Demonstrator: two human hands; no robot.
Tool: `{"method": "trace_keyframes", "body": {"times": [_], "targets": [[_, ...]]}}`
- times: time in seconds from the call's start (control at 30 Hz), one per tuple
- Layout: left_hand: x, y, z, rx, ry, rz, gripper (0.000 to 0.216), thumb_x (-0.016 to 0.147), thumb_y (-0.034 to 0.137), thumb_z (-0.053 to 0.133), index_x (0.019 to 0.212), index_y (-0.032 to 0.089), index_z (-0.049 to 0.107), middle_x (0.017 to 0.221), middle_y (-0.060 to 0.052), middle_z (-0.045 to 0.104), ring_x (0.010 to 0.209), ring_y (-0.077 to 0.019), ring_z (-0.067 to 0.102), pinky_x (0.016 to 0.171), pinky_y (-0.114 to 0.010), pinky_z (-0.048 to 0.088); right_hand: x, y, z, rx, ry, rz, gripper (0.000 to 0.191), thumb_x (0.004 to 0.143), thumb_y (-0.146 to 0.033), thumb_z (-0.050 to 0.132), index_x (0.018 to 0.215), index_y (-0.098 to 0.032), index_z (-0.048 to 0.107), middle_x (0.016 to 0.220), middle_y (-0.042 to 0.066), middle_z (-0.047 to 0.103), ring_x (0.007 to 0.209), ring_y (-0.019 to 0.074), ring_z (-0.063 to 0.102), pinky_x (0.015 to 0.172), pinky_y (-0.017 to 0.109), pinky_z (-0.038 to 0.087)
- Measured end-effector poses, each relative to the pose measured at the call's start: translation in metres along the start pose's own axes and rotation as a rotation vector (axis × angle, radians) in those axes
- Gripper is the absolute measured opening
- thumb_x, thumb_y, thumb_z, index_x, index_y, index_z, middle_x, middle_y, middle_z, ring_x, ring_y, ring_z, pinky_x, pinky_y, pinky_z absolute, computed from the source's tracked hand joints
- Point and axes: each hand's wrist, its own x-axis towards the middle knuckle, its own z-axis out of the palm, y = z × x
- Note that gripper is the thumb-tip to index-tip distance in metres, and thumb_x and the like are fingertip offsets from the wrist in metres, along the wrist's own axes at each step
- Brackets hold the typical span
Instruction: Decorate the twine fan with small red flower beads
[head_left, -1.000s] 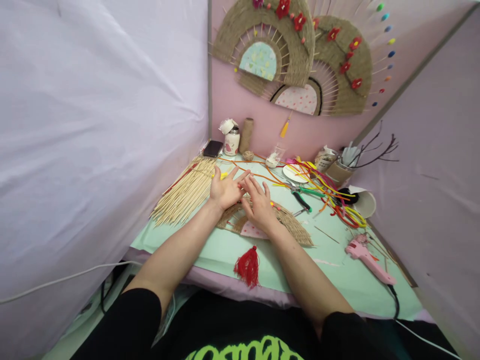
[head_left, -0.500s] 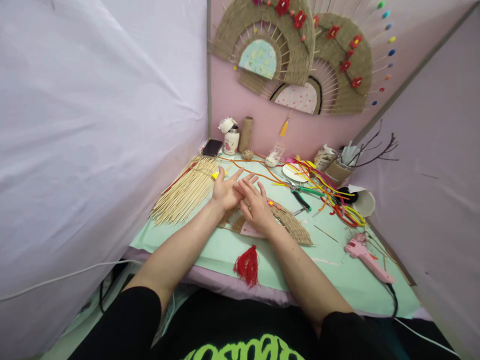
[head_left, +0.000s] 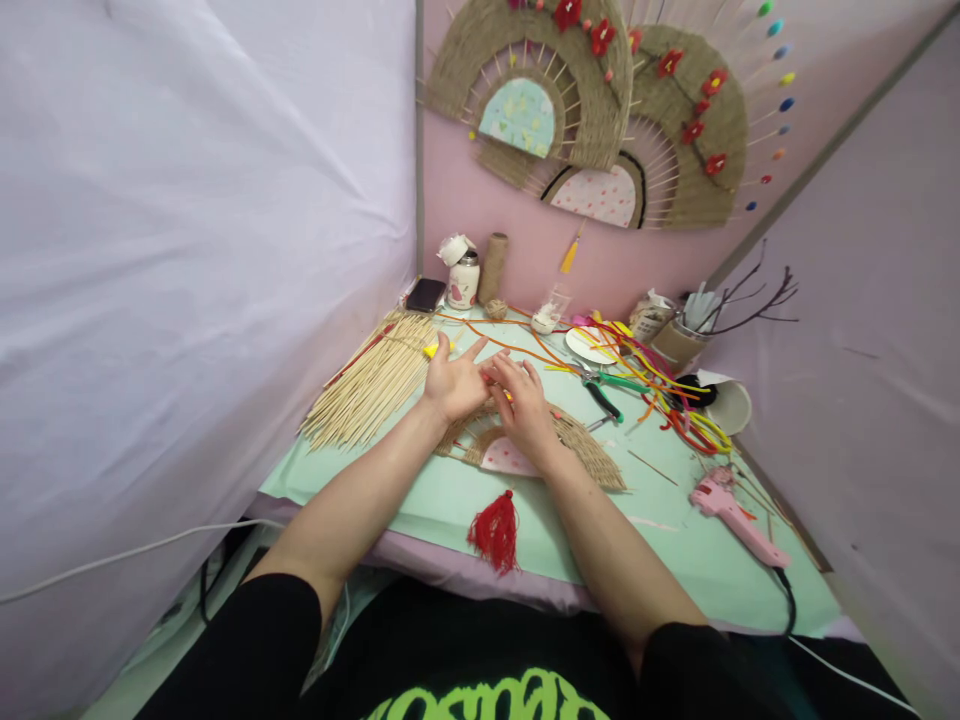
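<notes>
1. The left hand [head_left: 457,386] is spread palm up, seemingly as a rest for the bent fingers of the right hand [head_left: 525,405]; a small reddish bit [head_left: 487,378] shows between them, but whether it is pinched, I cannot tell.
2. The fan [head_left: 514,457] lies on the table [head_left: 427,490] beneath both hands, probably for easy reach.
3. The pot [head_left: 679,347] holds branches [head_left: 784,288]; the clear cup [head_left: 559,298], something white; the bottle's [head_left: 463,285] contents are hidden.

A pale green table [head_left: 442,502] is holding a woven fan [head_left: 592,455], and a red tassel [head_left: 495,532] is lying at the near edge. Thin sticks [head_left: 367,388] are lying on the left; pliers [head_left: 602,402], coloured strands [head_left: 697,437] and a pink glue gun [head_left: 739,518] are resting towards the right. A bottle [head_left: 463,285] is standing near the back.
</notes>
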Motion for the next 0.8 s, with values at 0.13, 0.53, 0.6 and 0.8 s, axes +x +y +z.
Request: {"method": "trace_keyframes", "body": {"times": [0.13,0.53,0.6,0.8], "targets": [[-0.001,-0.003,0.002,-0.03,-0.009,-0.052,0.069,0.082,0.075,0.034,0.115,0.018,0.052,0.116,-0.02,0.063,0.091,-0.0285,0.066,0.076,-0.042,0.05,-0.001,0.007,0.004,0.056,0.098,0.026,0.039,0.094,-0.021,0.046,0.132,-0.022,0.051,0.117,0.009,0.069,0.114,0.0206,0.061,0.111,0.05,0.032],[0.005,0.014,-0.003,-0.071,0.237,0.152,0.055,0.084,0.067,0.041,0.113,0.021,0.051,0.112,-0.014,0.06,0.107,-0.0292,0.064,0.08,-0.04,0.053,-0.003,0.016,-0.003,0.177,0.174,0.259,0.035,0.088,-0.03,0.06,0.122,-0.022,0.056,0.099,0.006,0.074,0.103,0.0222,0.065,0.097,0.042,0.044],[0.007,0.026,-0.008,-0.118,0.301,0.263,0.049,0.086,0.063,0.043,0.109,0.021,0.051,0.108,-0.013,0.06,0.108,-0.0273,0.063,0.083,-0.038,0.054,-0.004,0.019,-0.003,0.152,0.1,0.309,0.035,0.087,-0.028,0.06,0.122,-0.021,0.057,0.096,0.005,0.074,0.099,0.0221,0.065,0.095,0.041,0.045],[0.007,0.037,-0.015,-0.189,0.351,0.32,0.042,0.088,0.057,0.043,0.103,0.019,0.05,0.1,-0.013,0.061,0.1,-0.0251,0.065,0.079,-0.036,0.056,-0.001,0.016,0.003,-0.028,-0.159,0.323,0.032,0.086,-0.018,0.059,0.118,-0.021,0.061,0.095,0.004,0.075,0.094,0.0223,0.064,0.093,0.039,0.042]]}}
